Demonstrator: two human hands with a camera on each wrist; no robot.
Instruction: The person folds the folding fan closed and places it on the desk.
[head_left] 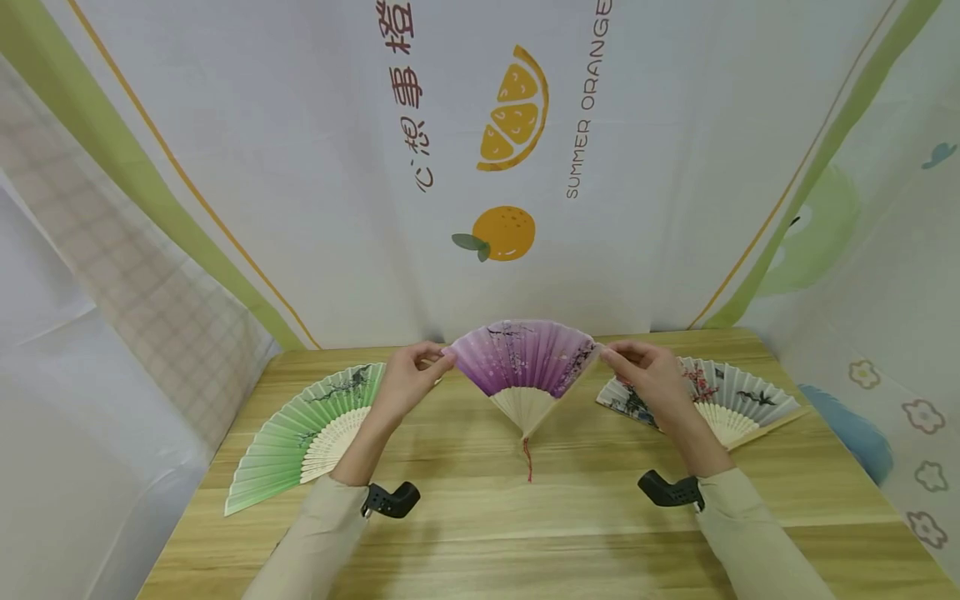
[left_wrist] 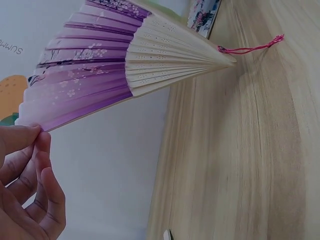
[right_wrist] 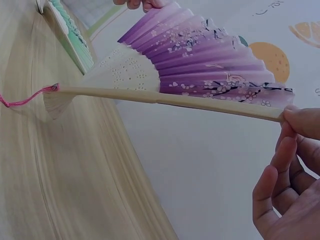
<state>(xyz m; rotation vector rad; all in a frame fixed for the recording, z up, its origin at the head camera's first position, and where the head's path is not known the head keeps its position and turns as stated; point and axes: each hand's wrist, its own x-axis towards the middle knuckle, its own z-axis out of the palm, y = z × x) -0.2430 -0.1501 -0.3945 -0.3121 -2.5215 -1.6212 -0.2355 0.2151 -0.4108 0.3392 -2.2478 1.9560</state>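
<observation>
A purple folding fan [head_left: 525, 358] with blossom print and pale wooden ribs is held spread above the wooden table [head_left: 540, 533], its pivot pointing down with a red tassel [head_left: 528, 460] hanging. My left hand [head_left: 411, 375] pinches the fan's left outer tip [left_wrist: 35, 127]. My right hand [head_left: 645, 371] pinches the right guard stick [right_wrist: 200, 102] at its end. The fan [left_wrist: 100, 65] is partly open in the left wrist view, and the fan [right_wrist: 210, 60] also fills the right wrist view.
A green fan [head_left: 307, 433] lies open on the table at the left. A grey fan [head_left: 735, 398] with red blossoms lies open at the right. A printed cloth backdrop [head_left: 495, 167] with oranges stands behind the table.
</observation>
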